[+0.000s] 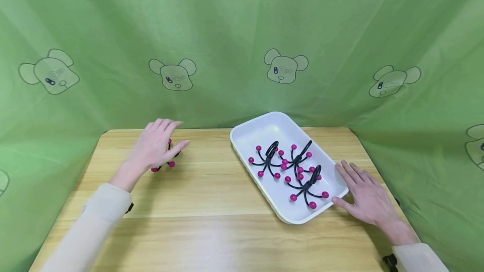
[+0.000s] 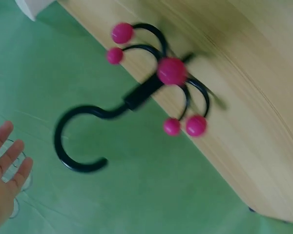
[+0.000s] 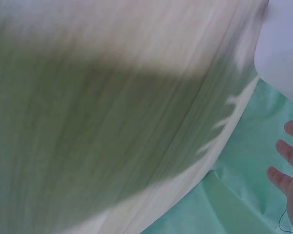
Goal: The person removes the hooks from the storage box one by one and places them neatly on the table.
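My left hand [image 1: 153,146] hovers at the left of the table, fingers extended and thumb spread apart. Beneath it, largely hidden in the head view, is a black claw-shaped scalp massager [image 2: 144,93] with pink ball tips. The left wrist view shows its hooked handle, clear of the fingers [image 2: 10,155]. At the right, my right hand [image 1: 366,196] rests with straight fingers by the rim of a white tray [image 1: 249,135], thumb at its near corner. Inside the tray lie three similar massagers: one on the left [image 1: 268,160], one farther right [image 1: 298,160] and one nearest [image 1: 307,186].
The wooden table [image 1: 196,238] carries the tray, set at an angle right of centre. Green cloth [image 1: 230,20] with bear-head prints hangs close behind the table and along both sides.
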`<state>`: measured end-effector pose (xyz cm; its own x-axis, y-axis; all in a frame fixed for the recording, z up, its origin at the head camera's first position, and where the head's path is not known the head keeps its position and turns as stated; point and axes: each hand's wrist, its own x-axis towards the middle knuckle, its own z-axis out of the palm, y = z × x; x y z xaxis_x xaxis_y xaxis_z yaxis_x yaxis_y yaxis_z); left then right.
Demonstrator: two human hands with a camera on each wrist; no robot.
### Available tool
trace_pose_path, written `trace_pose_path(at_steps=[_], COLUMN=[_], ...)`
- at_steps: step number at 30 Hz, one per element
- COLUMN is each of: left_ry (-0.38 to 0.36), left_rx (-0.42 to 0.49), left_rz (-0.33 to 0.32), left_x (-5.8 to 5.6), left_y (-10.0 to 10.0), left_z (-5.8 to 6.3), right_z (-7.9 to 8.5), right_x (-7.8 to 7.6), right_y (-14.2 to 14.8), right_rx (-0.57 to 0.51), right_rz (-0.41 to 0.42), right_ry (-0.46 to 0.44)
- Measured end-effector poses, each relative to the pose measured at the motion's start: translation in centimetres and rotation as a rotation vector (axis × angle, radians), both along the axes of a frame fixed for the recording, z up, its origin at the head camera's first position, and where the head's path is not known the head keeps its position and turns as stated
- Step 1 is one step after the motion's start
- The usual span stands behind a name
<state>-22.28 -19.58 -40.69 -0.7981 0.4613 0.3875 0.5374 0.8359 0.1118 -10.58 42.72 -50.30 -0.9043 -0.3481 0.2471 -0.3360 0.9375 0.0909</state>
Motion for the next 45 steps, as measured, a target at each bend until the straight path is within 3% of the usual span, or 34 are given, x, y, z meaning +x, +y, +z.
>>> trace_pose_path(at_steps=[9, 19, 27, 45], left_ry=[-0.021, -0.078, -0.097, -0.095], left_rx=[0.054, 0.052, 0.063, 0.005], left_rz=[-0.025, -0.045, -0.096, -0.186], left_x=[0.6, 1.2, 1.8, 1.2], left_y=[3.1, 7.0, 10.6, 18.0], left_z=[-0.3, -1.1, -0.7, -1.2], right_z=[0.0, 0.0, -0.1, -0.1], right_x=[0.1, 0.2, 0.2, 0.1], right_y=[-0.2, -0.2, -0.1, 0.0], right_rx=[-0.004, -0.011, -0.009, -0.002], right_rz=[-0.009, -0.027, -0.014, -0.015], right_ry=[-0.014, -0.033, -0.020, -0.020])
